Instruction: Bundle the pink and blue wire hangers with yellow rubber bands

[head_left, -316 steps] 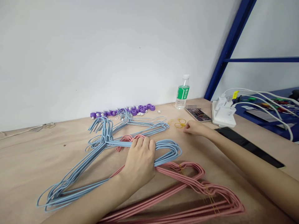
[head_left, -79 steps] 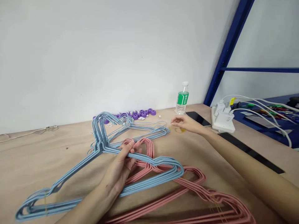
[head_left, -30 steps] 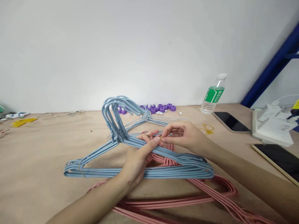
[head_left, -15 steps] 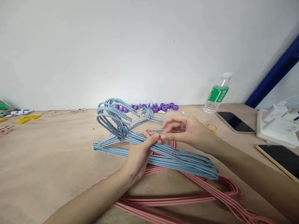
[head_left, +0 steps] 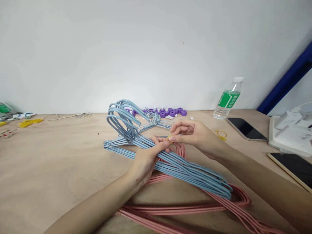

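Note:
A bundle of blue clothes hangers (head_left: 192,170) lies slanted across my view, hooks at the upper left. Wrapped around its upper bars is my left hand (head_left: 147,159), the thumb on top. Close to the left fingertips, my right hand (head_left: 187,133) pinches a small yellow rubber band (head_left: 170,137) between thumb and fingers; the left fingertips meet it too. Beneath the blue bundle, pink hangers (head_left: 180,209) are spread on the table, partly covered by it. A thin tie shows around the blue bundle's far left corner.
More blue hangers (head_left: 154,122) lie behind, beside purple round pieces (head_left: 172,113) and small white parts. On the right are a water bottle (head_left: 227,99), a yellow band (head_left: 221,134), two phones (head_left: 246,128) and a white power strip (head_left: 289,133). Yellow bands (head_left: 30,122) lie far left.
The hanger bundle has tilted, its hook end rising and shifting right and its other end dropping lower. More of the yellow rubber band shows between my fingertips.

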`<state>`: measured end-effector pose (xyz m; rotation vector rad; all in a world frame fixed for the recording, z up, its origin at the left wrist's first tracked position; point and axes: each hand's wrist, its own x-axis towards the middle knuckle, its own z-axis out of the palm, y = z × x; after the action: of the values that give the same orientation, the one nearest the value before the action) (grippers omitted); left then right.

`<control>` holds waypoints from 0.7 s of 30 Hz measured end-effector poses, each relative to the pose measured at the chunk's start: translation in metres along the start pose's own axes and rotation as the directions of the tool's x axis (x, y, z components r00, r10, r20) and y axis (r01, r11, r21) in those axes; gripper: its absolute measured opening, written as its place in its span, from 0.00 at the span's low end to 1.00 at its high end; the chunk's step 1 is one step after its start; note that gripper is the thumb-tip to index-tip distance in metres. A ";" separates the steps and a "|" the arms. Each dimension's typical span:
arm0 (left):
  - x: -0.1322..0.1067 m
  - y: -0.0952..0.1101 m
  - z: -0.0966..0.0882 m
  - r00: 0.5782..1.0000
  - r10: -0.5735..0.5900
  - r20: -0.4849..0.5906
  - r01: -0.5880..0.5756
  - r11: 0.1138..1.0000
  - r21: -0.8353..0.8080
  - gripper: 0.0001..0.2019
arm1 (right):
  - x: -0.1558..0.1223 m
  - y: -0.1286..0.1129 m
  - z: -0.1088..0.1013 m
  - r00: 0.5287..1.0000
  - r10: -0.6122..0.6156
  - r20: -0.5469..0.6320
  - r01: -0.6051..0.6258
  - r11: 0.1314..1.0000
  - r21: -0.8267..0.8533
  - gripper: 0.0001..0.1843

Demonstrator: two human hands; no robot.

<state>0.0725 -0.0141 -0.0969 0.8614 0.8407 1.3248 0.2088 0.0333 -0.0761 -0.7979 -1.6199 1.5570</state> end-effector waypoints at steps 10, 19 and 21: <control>-0.001 0.000 0.000 1.000 0.004 -0.019 -0.004 1.000 0.014 0.16 | 0.001 0.010 0.002 0.994 0.046 0.101 -0.068 0.972 0.226 0.18; -0.001 0.003 -0.001 0.999 0.043 -0.023 -0.041 0.998 0.049 0.15 | -0.001 0.014 -0.012 0.937 0.135 0.322 -0.230 0.932 0.279 0.15; -0.002 0.004 0.000 0.998 0.056 0.004 -0.056 0.996 0.066 0.14 | 0.000 0.010 -0.017 0.916 0.124 0.380 -0.169 0.982 0.087 0.09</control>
<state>0.0704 -0.0158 -0.0939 0.9438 0.8680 1.3511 0.2222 0.0430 -0.0857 -0.5934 -1.7422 1.9893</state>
